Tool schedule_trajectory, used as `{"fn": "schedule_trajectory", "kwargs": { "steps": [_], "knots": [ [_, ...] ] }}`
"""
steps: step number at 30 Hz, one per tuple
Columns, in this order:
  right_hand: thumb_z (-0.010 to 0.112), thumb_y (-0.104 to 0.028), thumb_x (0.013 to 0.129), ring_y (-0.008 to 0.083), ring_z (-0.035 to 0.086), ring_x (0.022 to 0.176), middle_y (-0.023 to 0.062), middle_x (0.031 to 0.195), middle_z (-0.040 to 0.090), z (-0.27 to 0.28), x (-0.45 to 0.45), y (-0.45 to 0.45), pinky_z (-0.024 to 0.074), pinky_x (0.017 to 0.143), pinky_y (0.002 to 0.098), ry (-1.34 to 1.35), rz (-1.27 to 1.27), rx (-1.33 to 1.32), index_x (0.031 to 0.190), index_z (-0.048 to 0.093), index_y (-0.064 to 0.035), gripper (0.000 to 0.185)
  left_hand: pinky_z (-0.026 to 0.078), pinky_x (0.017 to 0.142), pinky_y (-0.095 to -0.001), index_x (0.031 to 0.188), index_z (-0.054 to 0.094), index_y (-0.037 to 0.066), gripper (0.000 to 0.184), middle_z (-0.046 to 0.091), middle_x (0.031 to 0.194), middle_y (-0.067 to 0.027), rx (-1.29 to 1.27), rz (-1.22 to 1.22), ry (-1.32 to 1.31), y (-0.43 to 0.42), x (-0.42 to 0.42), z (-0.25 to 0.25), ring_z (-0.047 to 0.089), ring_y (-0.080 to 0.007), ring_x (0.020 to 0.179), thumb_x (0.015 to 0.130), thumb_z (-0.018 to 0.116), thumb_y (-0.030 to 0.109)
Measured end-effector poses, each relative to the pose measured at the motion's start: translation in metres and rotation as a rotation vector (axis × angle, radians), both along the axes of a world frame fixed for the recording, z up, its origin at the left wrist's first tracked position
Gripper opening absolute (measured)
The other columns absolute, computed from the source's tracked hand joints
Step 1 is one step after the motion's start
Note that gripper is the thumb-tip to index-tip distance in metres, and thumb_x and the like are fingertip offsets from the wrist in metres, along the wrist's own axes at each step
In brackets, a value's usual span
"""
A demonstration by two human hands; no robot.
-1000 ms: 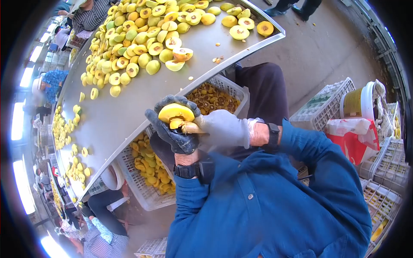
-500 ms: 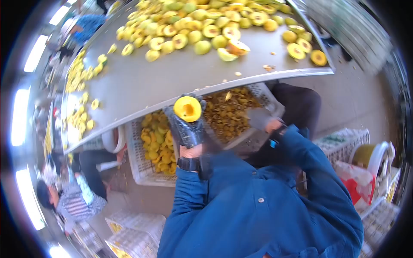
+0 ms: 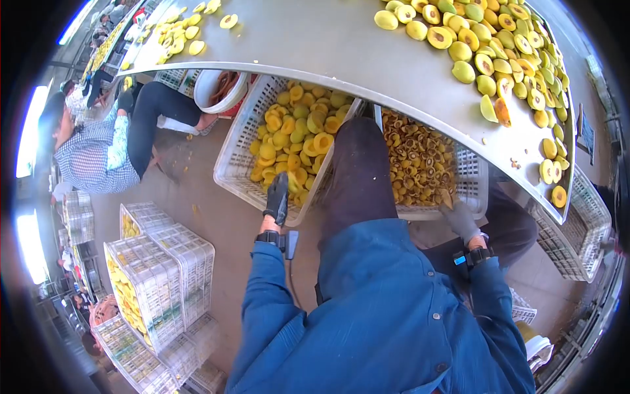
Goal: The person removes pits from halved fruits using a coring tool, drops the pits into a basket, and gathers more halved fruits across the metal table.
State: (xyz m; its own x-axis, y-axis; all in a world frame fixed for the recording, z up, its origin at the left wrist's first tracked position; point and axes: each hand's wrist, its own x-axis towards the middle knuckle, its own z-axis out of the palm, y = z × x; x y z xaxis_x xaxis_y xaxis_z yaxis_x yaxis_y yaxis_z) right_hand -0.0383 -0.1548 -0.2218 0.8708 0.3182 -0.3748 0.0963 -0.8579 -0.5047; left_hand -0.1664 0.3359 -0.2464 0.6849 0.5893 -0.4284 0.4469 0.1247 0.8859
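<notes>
My left hand [image 3: 277,199], in a dark glove, is at the near left edge of a white crate [image 3: 230,172] of yellow fruit halves [image 3: 283,139]. Its fingers are stretched out, seen edge-on, beside the fruit. My right hand [image 3: 461,220], in a grey glove, is at the near edge of a second crate [image 3: 474,187], which holds brown-centred cut pieces [image 3: 420,157]. Its fingers are closed round a small brownish thing [image 3: 447,197], too small to make out.
A metal table [image 3: 315,49] bearing fruit halves [image 3: 462,51] spans the top. My knee stands between the crates. Stacked crates [image 3: 157,282] are at lower left, a seated person [image 3: 98,154] at left, a white bucket [image 3: 226,98] under the table, and another crate [image 3: 577,230] at right.
The view has swung left and down. My left hand has gone from holding up a fruit half to the fruit crate's edge. My right hand has parted from it to the other crate.
</notes>
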Motion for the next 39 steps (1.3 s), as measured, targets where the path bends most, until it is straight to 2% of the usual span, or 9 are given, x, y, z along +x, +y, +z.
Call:
{"fn": "schedule_trajectory", "kwargs": {
  "steps": [4,6,10,15,23,27,28,30,39],
  "knots": [
    [0.061,-0.030,0.089,0.0403,0.065,0.080,0.0255,0.086,0.065,-0.003,-0.006,0.000,0.0499,0.068,0.0478,-0.225,0.326,-0.136,0.113,0.059,-0.0003,0.038,0.035,0.109,-0.0358,0.131,0.053,-0.003,0.044,0.055,0.134,-0.0182,0.989,-0.429,-0.016,0.064,-0.021,-0.057,0.049,-0.0264,0.128,0.101,0.048,0.028],
    [0.062,-0.029,0.088,0.0421,0.064,0.080,0.0259,0.084,0.065,0.007,-0.012,0.014,0.0500,0.067,0.0478,-0.055,0.030,0.005,0.110,0.060,-0.0027,0.034,0.039,0.106,-0.0380,0.130,0.054,-0.002,0.038,0.057,0.132,-0.0181,0.671,-0.183,-0.223,0.003,0.042,0.051,0.052,-0.0298,0.124,0.098,0.052,0.019],
    [0.063,-0.030,0.088,0.0416,0.065,0.078,0.0241,0.084,0.066,0.025,-0.020,0.025,0.0507,0.067,0.0463,-0.006,-0.026,0.118,0.109,0.061,-0.0048,0.033,0.044,0.101,-0.0409,0.126,0.057,0.000,0.034,0.060,0.125,-0.0181,0.877,-0.450,-0.662,-0.091,0.156,0.153,0.056,-0.0331,0.118,0.093,0.058,0.010],
    [0.062,-0.032,0.089,0.0405,0.065,0.076,0.0232,0.085,0.066,0.034,-0.027,0.030,0.0508,0.066,0.0460,0.085,-0.107,0.126,0.102,0.061,-0.0043,0.030,0.044,0.101,-0.0432,0.127,0.055,0.004,0.043,0.058,0.127,-0.0187,1.041,-0.932,-0.884,-0.192,0.308,0.166,0.055,-0.0365,0.118,0.087,0.064,0.017],
    [0.061,-0.034,0.089,0.0414,0.065,0.069,0.0226,0.075,0.066,0.051,-0.028,0.015,0.0507,0.062,0.0491,-0.048,-0.324,0.295,0.102,0.058,-0.0033,0.034,0.038,0.104,-0.0510,0.141,0.042,0.010,0.065,0.044,0.141,-0.0216,1.434,-1.295,-0.403,-0.282,0.429,0.123,0.047,-0.0382,0.126,0.086,0.065,0.035],
    [0.063,-0.031,0.088,0.0416,0.063,0.067,0.0236,0.072,0.063,0.062,-0.031,0.001,0.0501,0.060,0.0481,-0.128,-0.404,0.421,0.102,0.057,-0.0039,0.031,0.052,0.085,-0.0436,0.131,0.053,0.004,0.050,0.060,0.120,-0.0163,0.830,-1.157,-0.542,-0.260,0.410,0.119,0.061,-0.0279,0.105,0.090,0.063,0.032],
    [0.063,-0.030,0.088,0.0417,0.063,0.066,0.0239,0.072,0.063,0.073,-0.027,-0.001,0.0498,0.060,0.0479,-0.114,-0.418,0.433,0.101,0.056,-0.0041,0.030,0.058,0.072,-0.0378,0.130,0.052,0.001,0.045,0.062,0.114,-0.0139,0.053,-1.051,-0.258,-0.256,0.392,0.141,0.066,-0.0246,0.093,0.096,0.057,0.031],
    [0.065,-0.029,0.087,0.0412,0.063,0.067,0.0240,0.069,0.061,0.095,-0.015,0.002,0.0488,0.058,0.0475,-0.177,-0.399,0.479,0.100,0.055,-0.0047,0.030,0.059,0.066,-0.0341,0.130,0.050,-0.001,0.044,0.064,0.107,-0.0128,-0.326,-0.940,-0.376,-0.244,0.341,0.161,0.067,-0.0225,0.083,0.099,0.050,0.031],
    [0.066,-0.030,0.085,0.0394,0.063,0.061,0.0193,0.064,0.062,0.194,0.000,0.057,0.0496,0.056,0.0483,-0.418,-0.316,0.500,0.095,0.055,-0.0071,0.027,0.052,0.079,-0.0331,0.125,0.054,-0.002,0.041,0.064,0.111,-0.0135,0.186,-0.821,-0.601,-0.265,0.170,0.209,0.063,-0.0218,0.093,0.103,0.040,0.029]
  ]
}}
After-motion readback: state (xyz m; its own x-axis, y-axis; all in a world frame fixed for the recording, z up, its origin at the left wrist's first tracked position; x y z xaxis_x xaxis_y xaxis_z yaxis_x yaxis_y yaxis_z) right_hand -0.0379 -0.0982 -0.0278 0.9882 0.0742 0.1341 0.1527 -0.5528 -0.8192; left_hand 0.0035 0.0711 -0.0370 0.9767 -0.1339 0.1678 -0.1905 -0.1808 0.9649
